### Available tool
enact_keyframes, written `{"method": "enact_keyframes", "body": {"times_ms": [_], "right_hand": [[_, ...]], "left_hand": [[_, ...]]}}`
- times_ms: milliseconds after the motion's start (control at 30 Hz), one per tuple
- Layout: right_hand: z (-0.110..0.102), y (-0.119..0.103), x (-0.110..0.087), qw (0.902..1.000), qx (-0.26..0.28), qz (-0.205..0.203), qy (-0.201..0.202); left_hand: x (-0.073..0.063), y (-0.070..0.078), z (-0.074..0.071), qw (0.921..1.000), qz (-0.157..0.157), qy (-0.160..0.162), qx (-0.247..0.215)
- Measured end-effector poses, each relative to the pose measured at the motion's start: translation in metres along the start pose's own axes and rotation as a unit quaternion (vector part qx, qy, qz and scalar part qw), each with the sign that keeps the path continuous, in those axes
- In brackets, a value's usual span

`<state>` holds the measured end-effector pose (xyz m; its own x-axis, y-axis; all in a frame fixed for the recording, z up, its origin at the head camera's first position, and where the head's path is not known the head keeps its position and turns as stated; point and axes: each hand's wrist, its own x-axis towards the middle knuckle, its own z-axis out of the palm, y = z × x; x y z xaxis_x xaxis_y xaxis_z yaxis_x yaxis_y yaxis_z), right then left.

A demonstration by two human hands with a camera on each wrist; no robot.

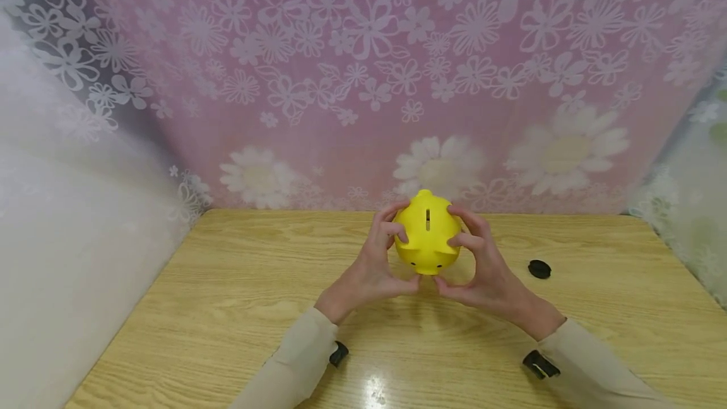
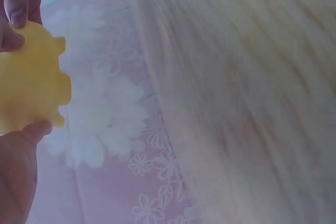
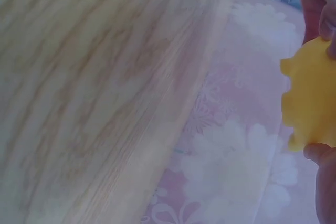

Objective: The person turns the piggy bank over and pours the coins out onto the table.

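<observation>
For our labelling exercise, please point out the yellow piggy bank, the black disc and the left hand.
Yellow piggy bank [image 1: 428, 240]: head view, on its back.
Black disc [image 1: 539, 269]: head view, on its middle.
Left hand [image 1: 373, 270]: head view, near the thumb's base.

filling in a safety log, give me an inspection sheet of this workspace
Surface: wood-grain table, glare at the near side
Job's things: yellow piggy bank, held above the table, slot showing in the head view
Clutter: small black disc on the table, right of the bank
Grips: left grip and right grip hold the bank from both sides
Cables: nothing seen
Surroundings: pink flowered cloth behind the table
</observation>
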<state>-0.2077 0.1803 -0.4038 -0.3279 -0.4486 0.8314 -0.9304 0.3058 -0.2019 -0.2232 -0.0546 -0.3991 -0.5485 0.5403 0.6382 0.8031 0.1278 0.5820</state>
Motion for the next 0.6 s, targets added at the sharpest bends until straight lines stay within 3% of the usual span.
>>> {"method": "enact_keyframes", "body": {"times_ms": [300, 600], "right_hand": [[0.0005, 0.0023, -0.0025, 0.9991, -0.033, -0.023, -0.009], [0.0004, 0.002, -0.0029, 0.9989, -0.042, -0.018, -0.015]], "left_hand": [[0.0004, -0.0018, 0.001, 0.9953, 0.053, 0.01, 0.08], [-0.0005, -0.0039, 0.0019, 0.9913, 0.059, 0.016, 0.117]]}}
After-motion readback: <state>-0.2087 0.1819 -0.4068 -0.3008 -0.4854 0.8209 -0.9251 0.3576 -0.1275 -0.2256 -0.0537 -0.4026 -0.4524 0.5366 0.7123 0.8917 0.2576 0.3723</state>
